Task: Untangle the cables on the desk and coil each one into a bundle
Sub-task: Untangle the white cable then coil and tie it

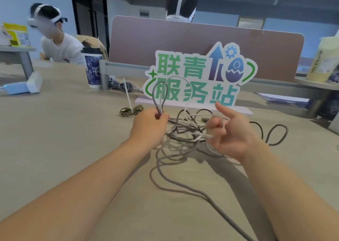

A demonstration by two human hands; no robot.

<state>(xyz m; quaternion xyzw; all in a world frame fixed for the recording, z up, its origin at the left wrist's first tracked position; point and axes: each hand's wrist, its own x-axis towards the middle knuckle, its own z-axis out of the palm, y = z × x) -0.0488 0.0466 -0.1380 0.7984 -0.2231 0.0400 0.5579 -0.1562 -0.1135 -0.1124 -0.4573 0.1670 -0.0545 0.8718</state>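
A pale wood-grain desk (64, 149) fills the lower view of an open office. Nearest the camera, a long grey braided cable (183, 189) snakes across it in loose curves and runs up into a tangled heap of cables (183, 128) lying between the two forearms. The left hand (148, 125) pinches that grey cable between thumb and curled fingers, and two narrow loops of it stand upright above the fist. The right hand (233, 136), palm towards the camera, has its index finger stretched upward and the other fingers curled round a thin white cable (200, 137), though motion blur softens the grip. A dark braided cable (278, 134) forms a loop on the desk just right of that hand. Beyond the left hand lies a coiled green-and-black braided bundle (131, 110). Behind the heap stands a white cut-out sign with green characters (198, 79), with a blue patterned paper cup (93, 70) to its left and a mauve divider panel (183, 44) behind.
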